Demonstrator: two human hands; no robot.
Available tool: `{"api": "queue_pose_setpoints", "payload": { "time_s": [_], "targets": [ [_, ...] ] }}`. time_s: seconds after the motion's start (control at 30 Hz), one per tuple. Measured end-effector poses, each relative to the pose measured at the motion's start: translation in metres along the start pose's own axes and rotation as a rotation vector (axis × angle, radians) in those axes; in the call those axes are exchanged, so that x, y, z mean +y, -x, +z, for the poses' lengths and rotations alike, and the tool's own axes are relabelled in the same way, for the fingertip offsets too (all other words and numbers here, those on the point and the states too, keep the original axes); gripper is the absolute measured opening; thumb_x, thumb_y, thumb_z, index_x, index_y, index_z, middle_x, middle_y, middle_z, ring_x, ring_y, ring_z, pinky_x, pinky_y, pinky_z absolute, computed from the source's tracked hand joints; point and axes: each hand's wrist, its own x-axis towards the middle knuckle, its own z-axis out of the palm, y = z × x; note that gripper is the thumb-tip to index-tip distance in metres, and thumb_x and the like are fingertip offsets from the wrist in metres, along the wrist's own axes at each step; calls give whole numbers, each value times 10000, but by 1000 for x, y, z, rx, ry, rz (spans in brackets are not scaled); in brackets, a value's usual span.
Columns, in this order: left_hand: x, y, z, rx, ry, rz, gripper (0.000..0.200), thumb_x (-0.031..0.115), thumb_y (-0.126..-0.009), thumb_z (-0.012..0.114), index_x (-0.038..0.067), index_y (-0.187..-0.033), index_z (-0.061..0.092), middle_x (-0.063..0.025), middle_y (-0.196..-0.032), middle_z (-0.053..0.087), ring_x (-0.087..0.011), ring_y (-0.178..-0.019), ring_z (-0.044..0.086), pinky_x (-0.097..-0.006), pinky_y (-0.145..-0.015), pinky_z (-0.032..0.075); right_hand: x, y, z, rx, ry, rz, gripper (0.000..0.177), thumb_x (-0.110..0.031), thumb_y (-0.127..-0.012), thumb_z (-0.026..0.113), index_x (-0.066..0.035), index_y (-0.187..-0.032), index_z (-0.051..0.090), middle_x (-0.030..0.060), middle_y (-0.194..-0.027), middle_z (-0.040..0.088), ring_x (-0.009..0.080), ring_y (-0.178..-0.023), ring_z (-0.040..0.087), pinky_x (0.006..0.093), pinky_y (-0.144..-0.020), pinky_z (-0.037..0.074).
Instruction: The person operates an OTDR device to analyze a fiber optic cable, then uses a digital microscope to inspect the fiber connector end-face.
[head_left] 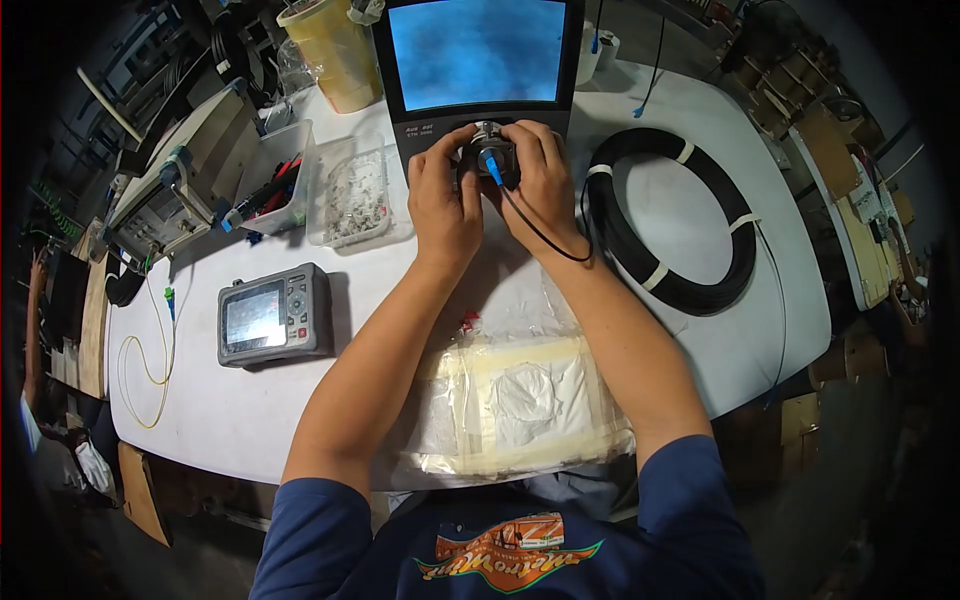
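Observation:
Both hands are at the round fitting [488,133] on the front of a dark device with a lit blue screen [475,52]. My left hand [443,195] curls around the fitting's left side, fingers bent. On the right side my right hand [538,180] does the same. Between them a blue connector [491,167] sits at the fitting, and its black cable [540,237] loops down past my right wrist toward a black cable coil [740,262]. The fingertips partly cover the fitting, so their exact grip is hard to see.
Left on the white table [200,400] are a handheld tester [268,318], a clear tub [352,200], a tool bin [275,185], a bench instrument [165,205] and a yellow fibre [160,385]. A taped plastic-covered pad [530,405] lies near my body. Another person's arm [36,330] shows far left.

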Motion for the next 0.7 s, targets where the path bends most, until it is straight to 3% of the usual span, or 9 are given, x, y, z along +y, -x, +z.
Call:
{"api": "queue_pose_setpoints", "payload": {
  "time_s": [0.1,0.4,0.6,0.7],
  "targets": [
    [-1,0,0,23,-22,25,408,-48,-921,620,68,-1312,642,-104,-1133,707,-306,-972,600,-405,-871,514,2,-1,-2,-16,13,-31,557,-71,-729,867,-11,-1225,619,149,-1254,640,386,-1132,623,472,-956,524],
    [-8,2,4,35,12,-44,282,4,-971,628,32,-1251,642,-122,-1116,712,-316,-968,634,-412,-834,521,-1,-1,-2,-3,-64,-9,576,-47,-730,863,-18,-1247,611,157,-1264,639,384,-1143,630,455,-955,537],
    [-11,3,4,39,88,-88,250,20,-974,653,27,-1223,641,-128,-1102,712,-300,-934,655,-395,-802,536,-3,1,7,21,-79,167,497,-68,-766,827,-46,-1217,620,121,-1204,628,365,-1120,615,476,-964,513],
    [-10,4,3,24,90,-123,245,31,-978,662,24,-1222,640,-133,-1101,711,-306,-961,660,-398,-819,536,-2,1,5,20,-35,97,501,-57,-749,827,-52,-1209,627,115,-1199,632,363,-1126,613,471,-966,510]
  ]
}}
